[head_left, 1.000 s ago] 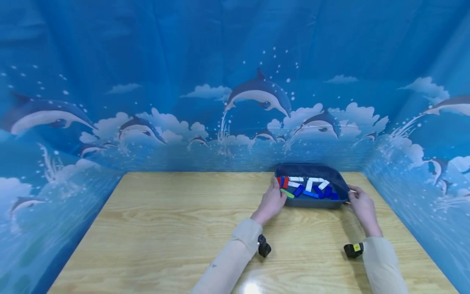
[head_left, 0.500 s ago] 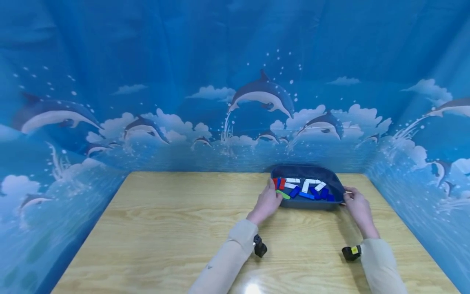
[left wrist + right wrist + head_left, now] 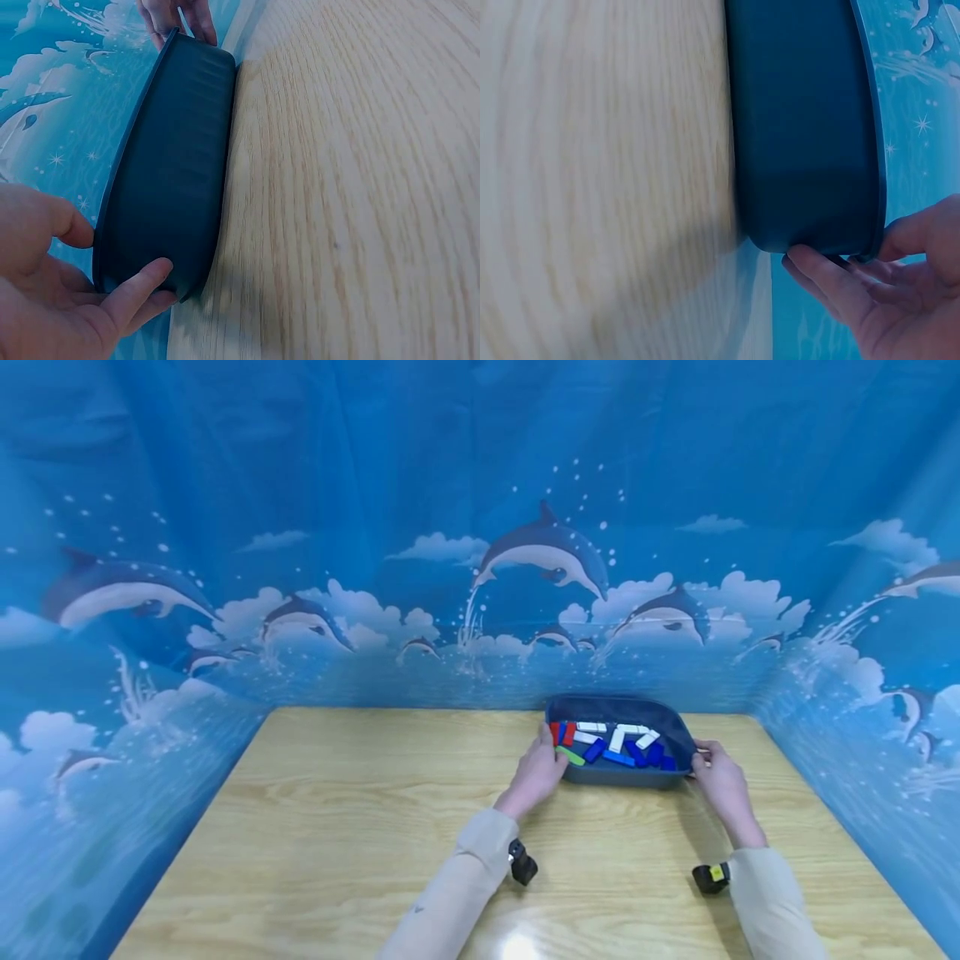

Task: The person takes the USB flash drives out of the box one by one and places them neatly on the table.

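A dark blue-grey plastic basin [image 3: 630, 776] stands near the far edge of the table, right of centre. Inside it lie several flat blocks: white blocks [image 3: 616, 740], blue blocks [image 3: 618, 758], red blocks [image 3: 569, 732] and a green block [image 3: 571, 755]. My left hand [image 3: 536, 775] grips the basin's left end, thumb at the rim and fingers against the outer wall, as the left wrist view shows. At the opposite end my right hand [image 3: 722, 783] holds the basin likewise, its thumb by the rim and fingertips on the wall below in the right wrist view.
The wooden table [image 3: 337, 827] stretches to the left and in front of the basin. A blue curtain [image 3: 420, 668] printed with dolphins hangs close behind the basin and along both sides of the table.
In the head view the basin and both hands have shifted slightly left, while the background has drifted slightly right. Relative to the table, the basin has moved left, still held at both ends.
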Demonstrator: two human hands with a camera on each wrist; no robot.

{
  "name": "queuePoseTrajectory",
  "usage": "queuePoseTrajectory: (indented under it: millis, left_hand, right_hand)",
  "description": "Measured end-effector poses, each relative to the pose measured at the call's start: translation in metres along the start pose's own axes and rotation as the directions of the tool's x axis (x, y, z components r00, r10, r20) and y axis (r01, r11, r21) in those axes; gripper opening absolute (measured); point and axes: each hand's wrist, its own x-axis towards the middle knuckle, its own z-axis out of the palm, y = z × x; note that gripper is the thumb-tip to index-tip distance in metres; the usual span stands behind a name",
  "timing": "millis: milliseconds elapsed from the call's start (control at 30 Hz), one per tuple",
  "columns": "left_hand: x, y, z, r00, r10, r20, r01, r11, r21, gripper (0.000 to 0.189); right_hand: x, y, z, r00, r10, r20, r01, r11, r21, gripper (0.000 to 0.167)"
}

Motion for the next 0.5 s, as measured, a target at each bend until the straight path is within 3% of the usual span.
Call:
queuePoseTrajectory:
  millis: [233, 500]
  left_hand:
    - [-0.0011, -0.0040, -0.0032, 1.000, 0.017, -0.016, -0.017, 1.000, 0.019, 0.070]
    - [-0.0060, -0.0066, -0.0104, 1.000, -0.007, -0.014, 0.007, 1.000, 0.008, 0.070]
  right_hand:
    - [-0.0003, -0.0044, 0.0014, 1.000, -0.005, 0.025, 0.005, 1.000, 0.000, 0.045]
    - [0.0019, -0.0098, 0.0072, 0.999, -0.009, 0.044, 0.011, 0.999, -0.045, 0.045]
